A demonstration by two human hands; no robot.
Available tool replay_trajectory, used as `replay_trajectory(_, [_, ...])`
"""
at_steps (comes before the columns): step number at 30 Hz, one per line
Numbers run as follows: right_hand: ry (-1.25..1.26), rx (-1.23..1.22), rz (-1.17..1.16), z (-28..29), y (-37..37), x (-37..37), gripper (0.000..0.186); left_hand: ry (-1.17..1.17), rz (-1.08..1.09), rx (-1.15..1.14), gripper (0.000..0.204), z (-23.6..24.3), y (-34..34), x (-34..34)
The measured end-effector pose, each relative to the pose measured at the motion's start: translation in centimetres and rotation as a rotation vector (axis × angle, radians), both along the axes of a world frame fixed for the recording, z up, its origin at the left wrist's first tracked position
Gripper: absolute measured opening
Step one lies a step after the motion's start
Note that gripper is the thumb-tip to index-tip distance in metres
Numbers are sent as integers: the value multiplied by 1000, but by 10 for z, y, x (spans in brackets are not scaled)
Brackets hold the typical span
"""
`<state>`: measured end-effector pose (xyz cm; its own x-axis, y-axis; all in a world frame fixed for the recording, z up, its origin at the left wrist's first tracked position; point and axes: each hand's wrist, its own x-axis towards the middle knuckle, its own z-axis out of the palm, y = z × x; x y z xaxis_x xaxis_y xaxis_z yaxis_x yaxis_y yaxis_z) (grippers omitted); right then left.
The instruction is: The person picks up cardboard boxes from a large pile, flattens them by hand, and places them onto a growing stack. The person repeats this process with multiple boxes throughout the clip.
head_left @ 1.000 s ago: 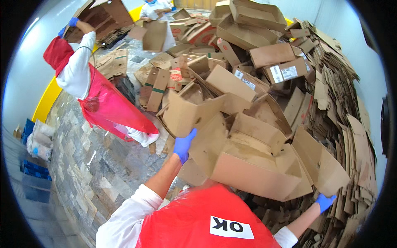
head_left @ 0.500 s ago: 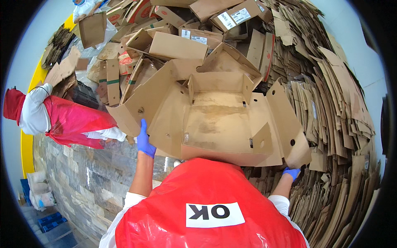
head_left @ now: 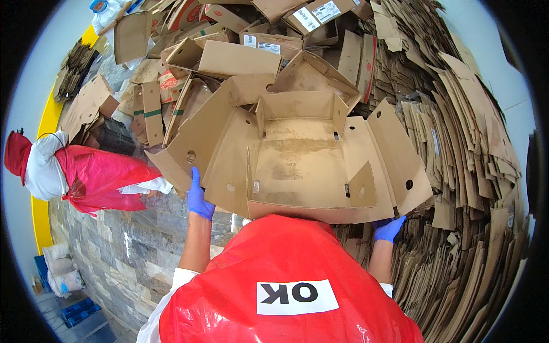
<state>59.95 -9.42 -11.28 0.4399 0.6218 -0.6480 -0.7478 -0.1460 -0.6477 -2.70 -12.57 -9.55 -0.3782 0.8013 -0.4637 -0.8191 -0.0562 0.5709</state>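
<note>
An opened brown cardboard box (head_left: 297, 154) with flaps spread out and stained inside spans the space in front of my red apron (head_left: 274, 257). My left hand (head_left: 200, 194), in a blue glove, is closed on its left flap, thumb pointing up along the cardboard. My right hand (head_left: 390, 230), gloved alike, grips the lower edge at its right side, fingertips partly hidden under the cardboard. A mixed heap of boxes (head_left: 240, 60) lies just beyond the held one.
A person in a red hood and apron (head_left: 97, 177) is at the left. Another person (head_left: 108, 14) is at the back left. Flattened cardboard stacks (head_left: 463, 154) line the right side. Tiled floor (head_left: 120, 257), blue pallets (head_left: 77, 314) and white sacks (head_left: 63, 268) lie lower left.
Both my hands have drawn the box toward the middle of the view and leveled it, its inside now facing up. The hooded person's arms, raised with cardboard a second ago, are lower.
</note>
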Motion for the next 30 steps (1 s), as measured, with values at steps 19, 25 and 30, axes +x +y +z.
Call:
replay_trajectory(19, [43,57,462,-33,6,-37,70,-1,89,-15,57,29,-11,3])
replay_trajectory(25, [233,280,496,-63,18,-4,90,66,148,-79,61,29,-12,2])
replay_trajectory(30, [95,228,470,-66,5,-15,87,161,140,-190,60,60,-44,-18])
